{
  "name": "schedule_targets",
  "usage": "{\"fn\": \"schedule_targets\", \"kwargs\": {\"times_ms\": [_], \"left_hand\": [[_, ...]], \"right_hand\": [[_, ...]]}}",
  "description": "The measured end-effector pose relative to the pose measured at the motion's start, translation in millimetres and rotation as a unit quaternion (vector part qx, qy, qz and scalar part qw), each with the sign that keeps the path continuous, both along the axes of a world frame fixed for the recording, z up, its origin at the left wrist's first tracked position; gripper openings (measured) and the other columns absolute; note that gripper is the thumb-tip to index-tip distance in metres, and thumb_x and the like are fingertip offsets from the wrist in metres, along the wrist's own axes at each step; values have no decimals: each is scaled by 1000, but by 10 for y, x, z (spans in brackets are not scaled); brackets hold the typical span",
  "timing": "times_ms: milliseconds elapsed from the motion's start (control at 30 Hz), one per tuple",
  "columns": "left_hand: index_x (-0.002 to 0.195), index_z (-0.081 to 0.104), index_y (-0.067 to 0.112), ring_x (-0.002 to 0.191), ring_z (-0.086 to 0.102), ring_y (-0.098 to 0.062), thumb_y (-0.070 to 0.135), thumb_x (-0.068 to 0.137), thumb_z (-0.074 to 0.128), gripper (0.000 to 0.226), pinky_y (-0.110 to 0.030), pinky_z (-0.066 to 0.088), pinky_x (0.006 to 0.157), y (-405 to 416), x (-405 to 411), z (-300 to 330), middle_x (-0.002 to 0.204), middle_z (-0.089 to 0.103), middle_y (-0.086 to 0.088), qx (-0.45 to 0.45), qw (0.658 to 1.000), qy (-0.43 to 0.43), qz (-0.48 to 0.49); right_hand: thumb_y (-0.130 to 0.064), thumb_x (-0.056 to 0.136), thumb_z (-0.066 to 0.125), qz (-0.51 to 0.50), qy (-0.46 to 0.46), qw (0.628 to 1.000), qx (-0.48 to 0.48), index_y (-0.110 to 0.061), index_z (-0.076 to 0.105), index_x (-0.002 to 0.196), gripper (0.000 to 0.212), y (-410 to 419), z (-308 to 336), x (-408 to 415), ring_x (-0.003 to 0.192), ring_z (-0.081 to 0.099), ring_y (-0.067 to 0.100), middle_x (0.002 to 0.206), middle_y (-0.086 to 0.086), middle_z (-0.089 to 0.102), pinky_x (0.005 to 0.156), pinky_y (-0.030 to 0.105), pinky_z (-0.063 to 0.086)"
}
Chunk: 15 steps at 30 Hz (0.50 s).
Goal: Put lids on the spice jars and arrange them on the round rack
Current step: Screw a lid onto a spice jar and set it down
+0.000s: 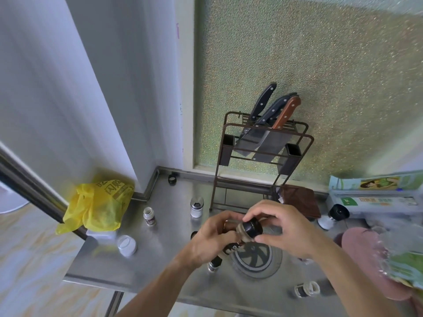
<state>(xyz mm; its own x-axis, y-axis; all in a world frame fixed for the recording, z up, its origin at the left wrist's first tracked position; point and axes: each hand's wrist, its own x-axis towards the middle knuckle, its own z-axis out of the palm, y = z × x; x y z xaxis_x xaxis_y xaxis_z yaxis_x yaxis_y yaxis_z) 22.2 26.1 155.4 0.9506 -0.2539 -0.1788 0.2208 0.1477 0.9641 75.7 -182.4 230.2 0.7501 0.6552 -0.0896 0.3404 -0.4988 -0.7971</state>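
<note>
Above the round rack [253, 257], left hand [212, 239] grips a spice jar [238, 239] while right hand [283, 227] pinches its black lid [253, 228]; the rack appears unfilled, and other jars stand around it.

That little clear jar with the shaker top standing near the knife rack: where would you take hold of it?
Grip the shaker jar round its straight clear body, below the cap, coming from the front. It stands upright with bare steel table on both sides, while the knife rack crowds it behind and to the right.
</note>
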Motion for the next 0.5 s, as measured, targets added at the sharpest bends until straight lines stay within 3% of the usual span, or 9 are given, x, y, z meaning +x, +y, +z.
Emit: {"fn": "schedule_targets", "kwargs": {"times_ms": [100,167,267,333,400,433,500], "left_hand": [[121,62,12,93,70,-29,8,84,73,40,-49,54,90,33,12,-13,106,75,-12,54,998,-33,-12],[121,62,17,100,72,-25,9,86,74,39,-47,56,94,47,12,-35,111,75,-5,106,992,-65,-21],[120,62,23,104,70,-18,16,85,75,39,-47,54,98,50,0,-48,114,74,4,163,982,-96,-10],[120,62,24,107,70,-15,16,84,76,40,-45,53,100,57,-7,-54,113,74,6,171,980,-100,0],[120,62,23,107,70,-14,15,83,77,40,-42,54,99,71,-12,-71,113,74,6,180,978,-107,3],[120,62,22,106,70,-14,15,84,77,40,-41,55,98,76,-14,-84,113,74,6,184,977,-110,4],[120,62,23,104,71,-13,17,84,77,40,-41,56,97,84,-15,-104,113,74,7,188,976,-112,13]], "right_hand": [[-28,78,85,-38,-9,998,-51,-30,75,98,22,33,-1,10,82,74,5,89,-11,77,77,33,62],[-45,77,82,-61,-29,994,-83,-30,75,91,22,44,-15,-3,70,71,4,79,-11,76,68,34,61],[-42,76,83,-25,-21,993,-109,-39,65,114,43,28,-3,-20,84,70,3,99,-18,71,74,25,59],[-31,80,82,-18,-9,994,-110,-39,63,116,41,24,-19,-10,85,71,5,100,-16,71,77,31,61],[-44,84,76,-41,-33,989,-137,-32,70,100,21,53,-55,9,74,72,5,84,-10,75,70,32,61],[-55,83,71,-50,-49,986,-151,-30,71,95,27,76,-56,11,69,71,4,78,-9,75,65,30,60],[-60,80,71,-49,-51,983,-167,-34,67,104,36,104,-60,-5,73,69,0,86,-14,73,63,21,55]]}}
